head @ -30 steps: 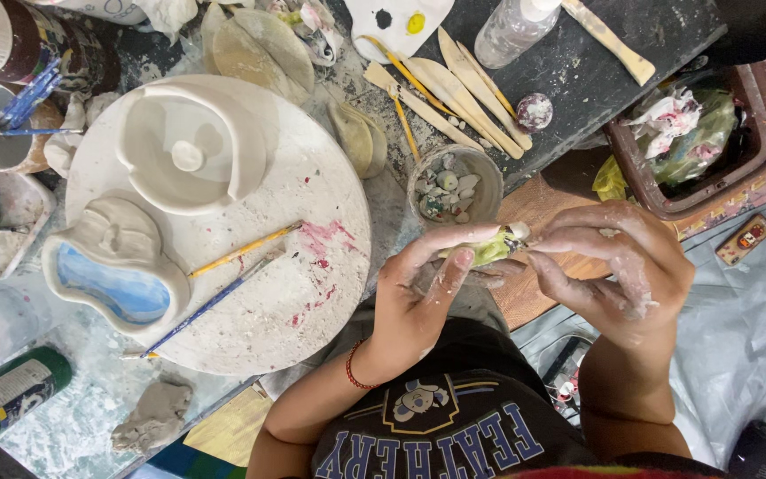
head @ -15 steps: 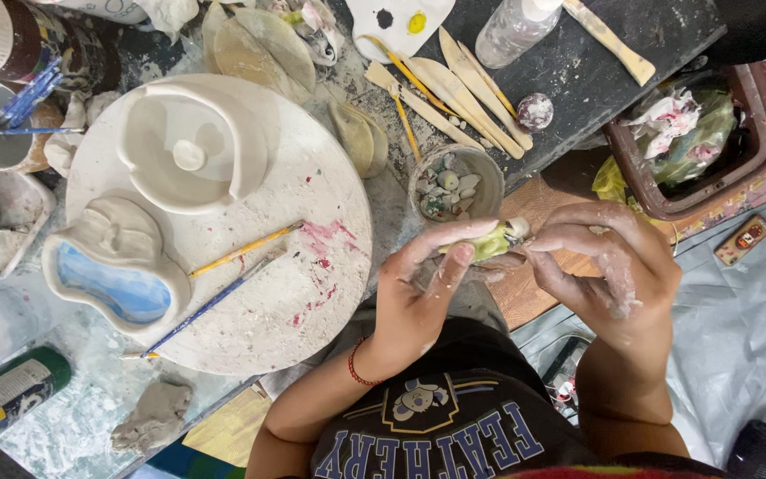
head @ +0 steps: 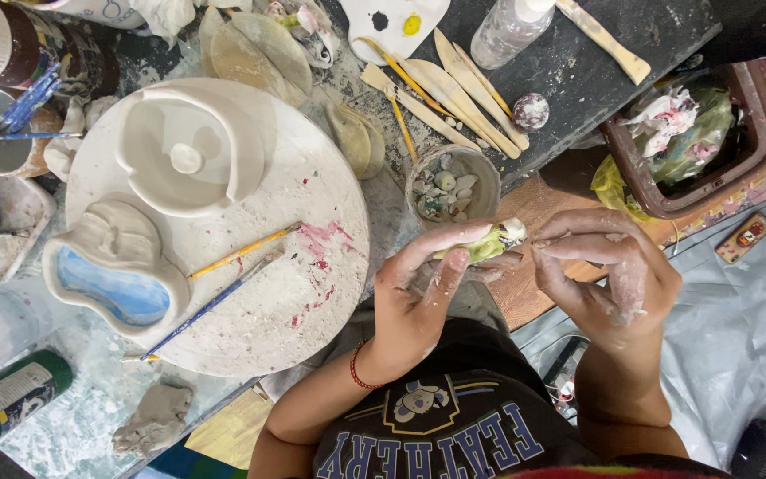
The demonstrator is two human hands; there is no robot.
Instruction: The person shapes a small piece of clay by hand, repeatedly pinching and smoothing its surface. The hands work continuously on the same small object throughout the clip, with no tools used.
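Over table edge, our left hand pinches green clay piece; right hand (fingers curled, seemingly empty) has slipped slightly back off its tip—shaping continues.

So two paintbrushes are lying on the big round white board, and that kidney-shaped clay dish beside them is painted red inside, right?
Not quite. The head view shows the two paintbrushes lying on the round white board, but the kidney-shaped clay dish beside them is painted blue inside, not red. The only reddish colour there is some pink smears on the board itself.
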